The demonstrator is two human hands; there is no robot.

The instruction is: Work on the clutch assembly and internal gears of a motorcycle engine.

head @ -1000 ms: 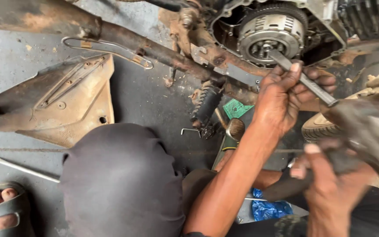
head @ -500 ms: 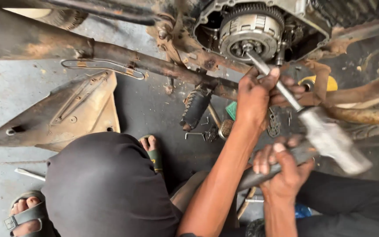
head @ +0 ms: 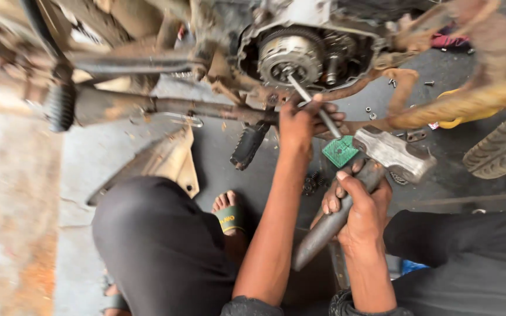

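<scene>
A thin metal rod (head: 311, 102) stands slanted with its tip against the centre of the round clutch assembly (head: 291, 55) in the open engine case, and the left hand (head: 300, 123) has its grip closed around the rod's lower end. The right hand (head: 361, 213) grips the handle of a heavy hammer (head: 393, 153), whose steel head sits just beside the rod's lower end. A green square reflector (head: 339, 151) lies on the floor (head: 218, 146) between them, near a sandalled foot (head: 228, 212).

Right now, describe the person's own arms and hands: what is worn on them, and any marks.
Both forearms are bare up to dark sleeves bunched at the elbows near the bottom edge. The left hand and the right hand wear no gloves; no ring, watch or bracelet shows. Both hands look smudged with dark grime, though motion blur hides finer detail.
</scene>
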